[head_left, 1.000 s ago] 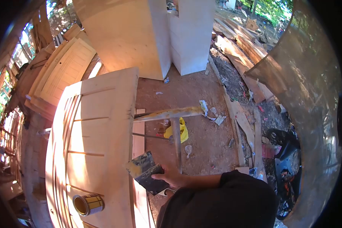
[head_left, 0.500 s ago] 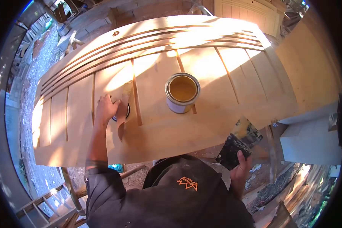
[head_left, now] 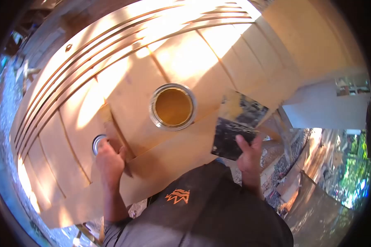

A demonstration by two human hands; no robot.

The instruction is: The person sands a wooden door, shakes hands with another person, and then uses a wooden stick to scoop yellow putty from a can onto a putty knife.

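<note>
My left hand (head_left: 110, 161) is closed at the rim of a small round metal lid (head_left: 97, 144), low over the wooden door panel (head_left: 181, 142); its fingertips are partly hidden. Just right of those fingers lies a flat scraper with a brownish blade (head_left: 109, 119). In my right hand (head_left: 250, 155) is a wide putty spreader (head_left: 234, 138), black at the grip, its blade smeared with dark and yellowish residue. Between the two hands an open can (head_left: 153, 108) stands on the panel, containing a yellow-brown substance (head_left: 174, 108).
Grooves run across the door panel, and bright sunlight covers its far part. A plain board (head_left: 317, 41) stands at the right, above a pale box-like surface (head_left: 325, 107). Wood pieces and debris (head_left: 305, 164) lie on the ground at right.
The view has shifted and tilted. My left hand has moved the round lid leftward, away from the scraper beside it. My right hand has raised the spreader closer to the can.
</note>
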